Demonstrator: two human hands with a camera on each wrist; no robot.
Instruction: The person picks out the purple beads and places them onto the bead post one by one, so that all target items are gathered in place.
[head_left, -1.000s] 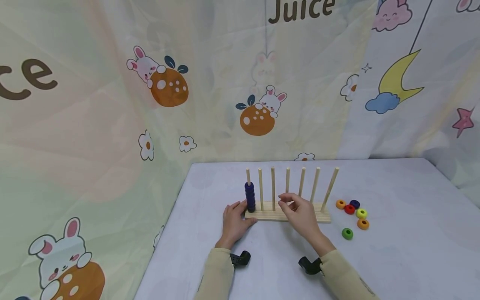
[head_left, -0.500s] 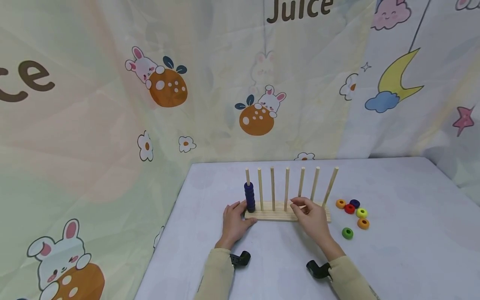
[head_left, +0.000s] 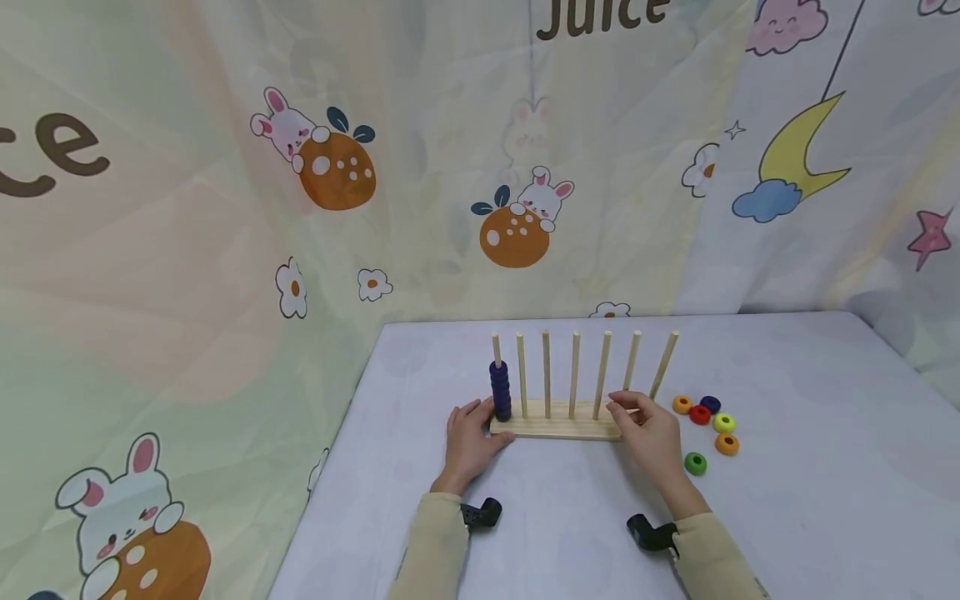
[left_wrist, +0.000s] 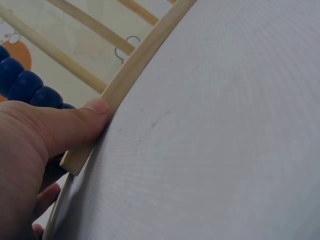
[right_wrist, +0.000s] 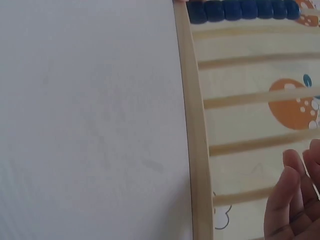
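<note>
A wooden peg rack (head_left: 558,427) stands on the table with several upright pegs. Stacked dark blue beads (head_left: 500,390) fill most of the leftmost peg; the other pegs are bare. My left hand (head_left: 471,442) grips the rack's left end, and in the left wrist view its thumb (left_wrist: 92,112) presses on the front of the base. Before the right-hand pegs is my right hand (head_left: 651,433), covering the lower part of two of them. Its fingers (right_wrist: 291,200) are loosely bent in the right wrist view, with nothing between them and the thumb.
Right of the rack lie loose beads: an orange one (head_left: 682,404), a dark blue one (head_left: 710,405), a red one (head_left: 700,415), a yellow one (head_left: 723,423), another orange one (head_left: 727,444) and a green one (head_left: 695,463). A printed curtain (head_left: 427,167) hangs behind the white table (head_left: 555,533).
My right hand has moved rightward along the pegs, from the middle of the rack toward its right end. My left hand has stayed on the left end, and the beads have not moved.
</note>
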